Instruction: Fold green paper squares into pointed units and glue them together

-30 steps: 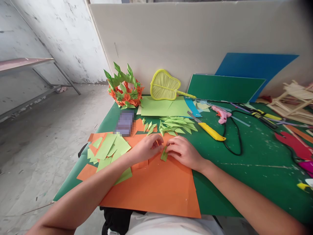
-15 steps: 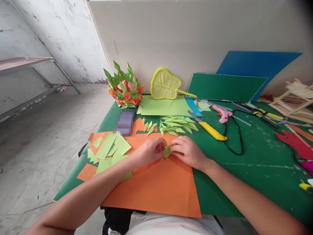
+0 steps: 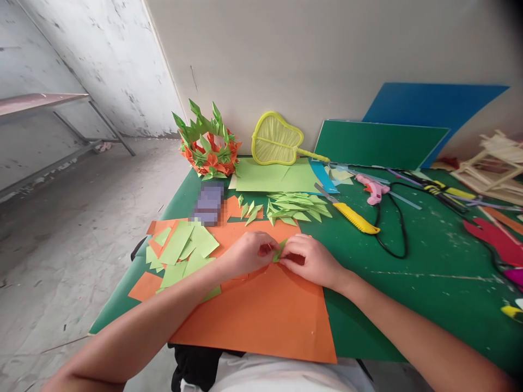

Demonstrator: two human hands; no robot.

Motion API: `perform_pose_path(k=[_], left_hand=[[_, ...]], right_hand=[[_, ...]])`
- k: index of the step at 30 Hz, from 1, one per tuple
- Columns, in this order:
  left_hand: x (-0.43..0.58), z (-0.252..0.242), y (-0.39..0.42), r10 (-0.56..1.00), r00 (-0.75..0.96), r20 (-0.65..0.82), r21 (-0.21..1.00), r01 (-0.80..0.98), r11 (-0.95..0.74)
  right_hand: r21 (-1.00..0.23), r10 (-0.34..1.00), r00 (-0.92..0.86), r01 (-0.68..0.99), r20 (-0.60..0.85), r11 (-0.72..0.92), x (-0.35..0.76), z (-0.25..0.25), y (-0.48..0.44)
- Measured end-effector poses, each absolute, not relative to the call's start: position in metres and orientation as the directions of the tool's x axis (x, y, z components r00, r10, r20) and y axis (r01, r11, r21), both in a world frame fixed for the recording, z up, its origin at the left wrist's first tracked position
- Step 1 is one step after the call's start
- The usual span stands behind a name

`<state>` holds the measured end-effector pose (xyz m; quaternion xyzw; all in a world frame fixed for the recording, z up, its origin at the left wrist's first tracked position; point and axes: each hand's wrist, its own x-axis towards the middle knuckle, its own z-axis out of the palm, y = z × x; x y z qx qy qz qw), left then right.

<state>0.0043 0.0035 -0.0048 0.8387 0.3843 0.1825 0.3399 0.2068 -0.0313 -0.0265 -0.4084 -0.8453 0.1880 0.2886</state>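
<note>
Between my two hands is a small folded piece of green paper point(image 3: 279, 251), above a large orange sheet point(image 3: 261, 321). My left hand point(image 3: 254, 251) pinches its left side with thumb and forefinger. On the other side, my right hand point(image 3: 309, 258) has its fingertips closed on the paper's right edge. Part of the piece is hidden by the fingers. Just beyond lies a pile of folded green paper leaves point(image 3: 300, 208), with several looser ones point(image 3: 250, 211) to its left. Loose cut green paper pieces point(image 3: 180, 245) are heaped by my left forearm.
An orange and green folded-paper ornament point(image 3: 210, 149) stands at the back left, near a blurred dark rectangle point(image 3: 208, 204). A yellow fan point(image 3: 275, 140) leans on the wall. A utility knife point(image 3: 353, 216), blade out, and a pink glue gun point(image 3: 371, 189) with a black cord lie right.
My right hand has shifted its fingers slightly on the green paper, its thumb now showing lower down. The left hand stays nearly in place.
</note>
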Motion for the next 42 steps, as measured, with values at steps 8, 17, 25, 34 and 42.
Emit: perform_pose_path(k=[8, 17, 25, 34, 42], left_hand=[[0.000, -0.014, 0.006, 0.739, 0.671, 0.061, 0.729, 0.476, -0.492], [0.002, -0.014, 0.005, 0.748, 0.662, 0.055, 0.708, 0.502, -0.496], [0.004, -0.014, 0.003, 0.771, 0.636, 0.022, 0.722, 0.524, -0.452], [0.003, -0.014, 0.005, 0.759, 0.651, 0.025, 0.716, 0.518, -0.468], [0.003, -0.014, 0.005, 0.748, 0.664, 0.022, 0.713, 0.514, -0.477]], right_hand=[[-0.612, 0.866, -0.443, 0.626, 0.232, 0.483, 0.203, -0.024, -0.031], [-0.595, 0.877, -0.417, 0.652, 0.238, 0.471, 0.201, -0.026, -0.031], [-0.473, 0.736, -0.622, 0.581, 0.267, 0.663, 0.218, -0.021, -0.031], [-0.216, 0.630, -0.737, 0.592, 0.244, 0.776, 0.224, -0.017, -0.034], [-0.156, 0.625, -0.742, 0.606, 0.244, 0.780, 0.220, -0.016, -0.036]])
